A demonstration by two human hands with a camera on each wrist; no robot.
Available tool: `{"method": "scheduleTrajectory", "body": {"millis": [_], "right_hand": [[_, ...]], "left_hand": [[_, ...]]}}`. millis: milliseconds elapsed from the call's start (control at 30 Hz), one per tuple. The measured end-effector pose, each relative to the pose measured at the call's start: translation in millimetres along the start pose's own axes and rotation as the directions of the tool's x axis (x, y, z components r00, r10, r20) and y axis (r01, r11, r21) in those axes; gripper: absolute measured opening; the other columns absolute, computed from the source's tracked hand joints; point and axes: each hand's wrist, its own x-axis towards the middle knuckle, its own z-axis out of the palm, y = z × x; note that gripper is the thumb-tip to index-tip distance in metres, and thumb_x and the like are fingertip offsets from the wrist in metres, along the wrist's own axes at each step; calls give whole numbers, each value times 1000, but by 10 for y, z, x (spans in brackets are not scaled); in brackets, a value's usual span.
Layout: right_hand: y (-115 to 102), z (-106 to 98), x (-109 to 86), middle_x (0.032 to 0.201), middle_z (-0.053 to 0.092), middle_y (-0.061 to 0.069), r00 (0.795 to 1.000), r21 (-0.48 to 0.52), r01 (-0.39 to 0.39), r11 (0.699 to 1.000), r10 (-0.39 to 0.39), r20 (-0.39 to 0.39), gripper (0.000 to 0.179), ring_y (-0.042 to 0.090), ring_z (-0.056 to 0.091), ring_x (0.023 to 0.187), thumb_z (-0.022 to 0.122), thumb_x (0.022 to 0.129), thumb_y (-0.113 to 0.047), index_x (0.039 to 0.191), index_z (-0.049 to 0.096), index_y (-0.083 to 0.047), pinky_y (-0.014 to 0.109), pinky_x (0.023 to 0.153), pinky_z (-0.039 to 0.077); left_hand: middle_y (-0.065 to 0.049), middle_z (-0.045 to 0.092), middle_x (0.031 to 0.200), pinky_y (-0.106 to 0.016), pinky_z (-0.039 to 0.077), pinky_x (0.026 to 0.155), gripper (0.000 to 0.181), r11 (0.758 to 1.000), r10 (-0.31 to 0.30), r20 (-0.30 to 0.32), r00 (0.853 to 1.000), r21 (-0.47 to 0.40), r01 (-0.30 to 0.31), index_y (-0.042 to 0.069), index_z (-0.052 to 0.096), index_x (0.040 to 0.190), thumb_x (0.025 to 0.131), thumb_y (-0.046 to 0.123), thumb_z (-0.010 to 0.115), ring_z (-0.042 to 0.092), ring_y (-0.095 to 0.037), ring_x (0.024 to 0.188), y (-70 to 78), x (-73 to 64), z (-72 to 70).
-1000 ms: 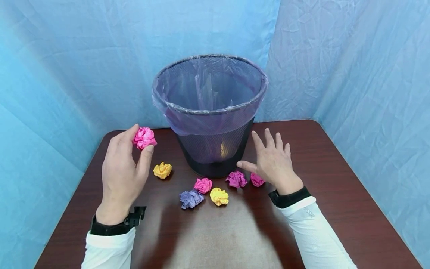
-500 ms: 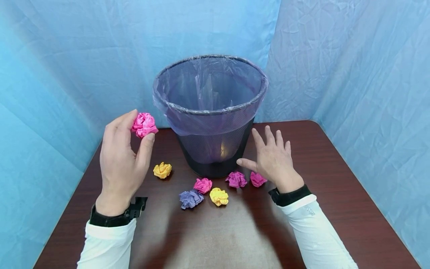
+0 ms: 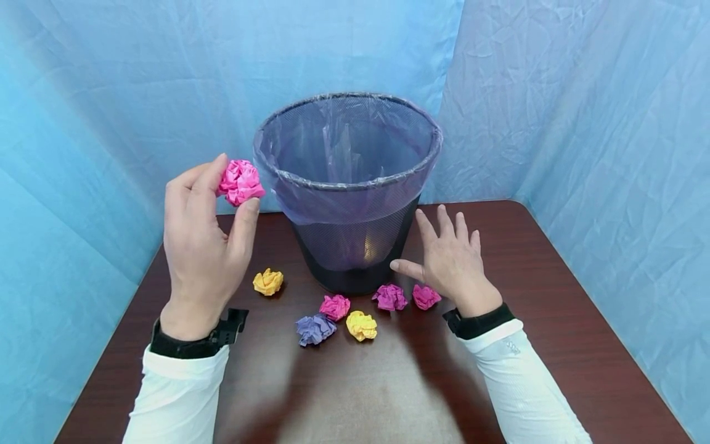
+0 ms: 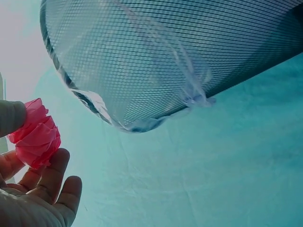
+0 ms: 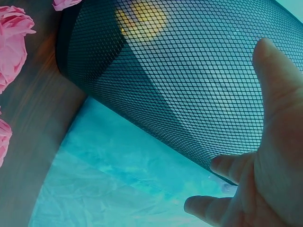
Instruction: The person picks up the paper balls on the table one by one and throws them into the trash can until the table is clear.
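A crumpled pink paper ball (image 3: 241,182) is pinched between the thumb and fingers of my left hand (image 3: 202,240), raised left of the bin's rim. The left wrist view shows the same pink ball (image 4: 38,137) beside the bin's mesh side. At the middle stands a black mesh wastebasket (image 3: 355,246) with a thin purple liner (image 3: 355,200) folded over its rim. My right hand (image 3: 452,265), fingers spread and holding nothing, hovers right of the bin. Through the mesh, the right wrist view shows a yellow patch (image 5: 142,21) inside.
On the brown table (image 3: 554,320) lie an orange paper ball (image 3: 269,282), a purple-blue one (image 3: 315,330), a pink one (image 3: 335,306), a yellow one (image 3: 362,325), a magenta one (image 3: 391,297) and another pink one (image 3: 426,296). Blue cloth (image 3: 166,92) hangs behind and at both sides.
My left hand has risen with the pink paper ball from near table height to about the level of the bin's rim. My right hand has stayed almost still.
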Motion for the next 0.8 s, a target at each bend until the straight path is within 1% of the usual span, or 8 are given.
{"method": "scheduleTrajectory", "body": {"millis": [167,300,567,800], "right_hand": [[-4,-35,16,170,18,28,1000,-4,2,1000,-2,-8,116,59,15,154,61,81,-86,168,23,-19,81,115,18],[-9,-67,20,171,17,28,1000,-9,-6,1000,6,0,116,59,14,154,60,82,-86,168,21,-19,80,115,19],[-23,-125,44,170,16,28,1000,-11,-18,1000,18,15,114,59,14,154,62,84,-82,168,19,-20,81,115,18],[-17,-167,50,171,15,28,1000,-14,-25,1000,26,14,115,58,13,154,56,83,-88,169,18,-20,80,115,18]], "left_hand": [[-25,63,130,-49,47,92,54,1000,16,-10,1000,-10,-16,-1,59,143,98,26,72,56,-39,121,39,74,17],[-25,63,128,-48,46,92,54,999,23,-25,999,-26,-23,-1,59,142,96,23,74,57,-39,120,69,127,40],[-24,64,128,-49,48,93,53,998,34,-42,999,-48,-36,-1,60,142,96,21,75,57,-38,122,112,203,82],[-22,64,130,-47,51,97,54,997,56,-32,998,-51,-57,0,59,143,97,24,75,57,-35,124,150,283,116]]}}
